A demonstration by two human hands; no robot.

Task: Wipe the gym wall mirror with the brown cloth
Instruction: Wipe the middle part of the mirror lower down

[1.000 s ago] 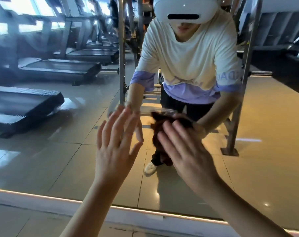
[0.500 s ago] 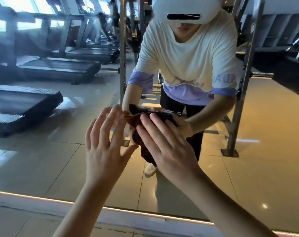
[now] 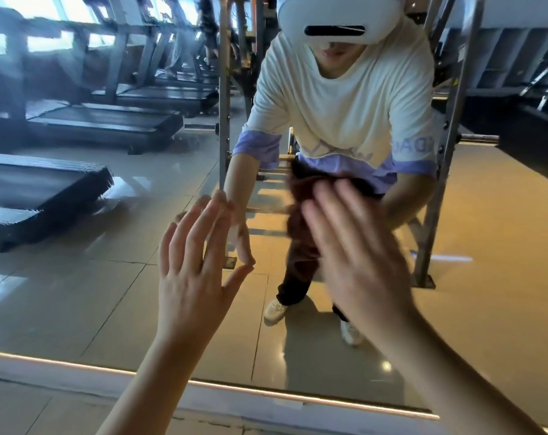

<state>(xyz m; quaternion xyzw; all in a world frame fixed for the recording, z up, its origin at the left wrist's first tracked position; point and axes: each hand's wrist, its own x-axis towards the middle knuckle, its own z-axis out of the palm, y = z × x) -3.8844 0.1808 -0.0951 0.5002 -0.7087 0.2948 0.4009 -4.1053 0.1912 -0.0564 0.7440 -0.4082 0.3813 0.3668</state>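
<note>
My right hand [image 3: 351,255] is flat, fingers straight, pressing the soft fuzzy brown cloth [image 3: 299,202] against the big glass gym wall mirror [image 3: 62,293], right over my reflection's waist. My left hand [image 3: 191,265] is spread open, fingertips on the glass, holding nothing. The cloth looks light and floppy and probably bunches, so I'd push through its middle with my whole palm.

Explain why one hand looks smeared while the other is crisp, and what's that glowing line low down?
Head view: the right hand and the brown cloth under it are smeared by motion blur; the left hand, fingertips on the mirror, is sharp. The glowing line is light caught along the mirror's bottom edge. Reflected treadmills look soft.
</note>
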